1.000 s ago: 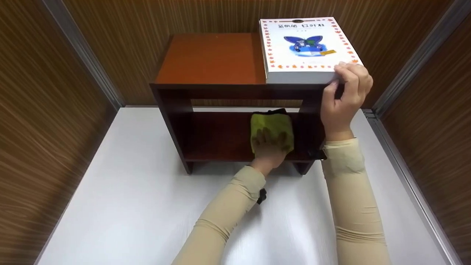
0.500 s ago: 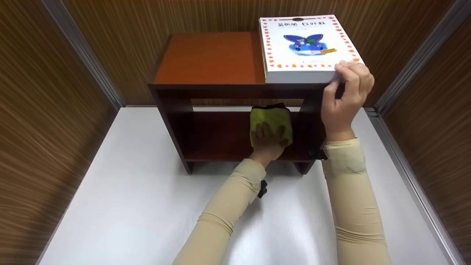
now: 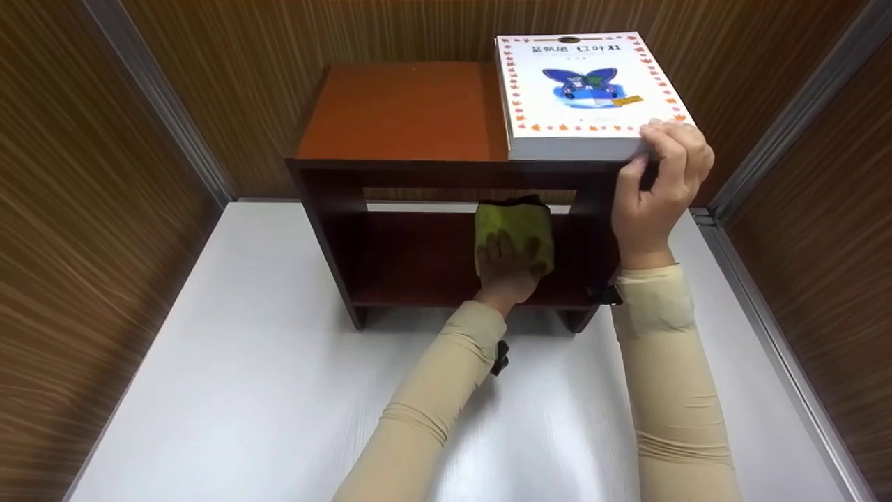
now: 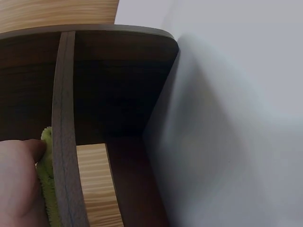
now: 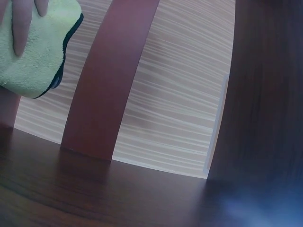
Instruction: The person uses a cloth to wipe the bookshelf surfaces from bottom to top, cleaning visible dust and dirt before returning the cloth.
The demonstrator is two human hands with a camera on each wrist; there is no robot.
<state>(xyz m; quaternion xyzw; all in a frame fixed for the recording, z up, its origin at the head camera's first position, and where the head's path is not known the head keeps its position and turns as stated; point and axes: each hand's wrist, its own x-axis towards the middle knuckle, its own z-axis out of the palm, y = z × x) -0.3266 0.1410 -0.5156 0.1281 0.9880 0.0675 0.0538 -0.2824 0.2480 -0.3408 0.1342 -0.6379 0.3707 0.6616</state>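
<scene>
- The left hand, near the centre of the frame in the head view, rests on the cloth with its fingers spread wide and fairly straight
- The green cloth, dark along its edge, lies on the inner board of the shelf, right of the frame's centre
- The right hand, at upper right, is bent and narrow, gripping the near right corner of the book
- The book lies flat on top of the shelf at upper right, a blue butterfly on its white cover
- The shelf stands on a white table, before a striped brown wall at the top
- Beige sleeves cover both arms
</scene>
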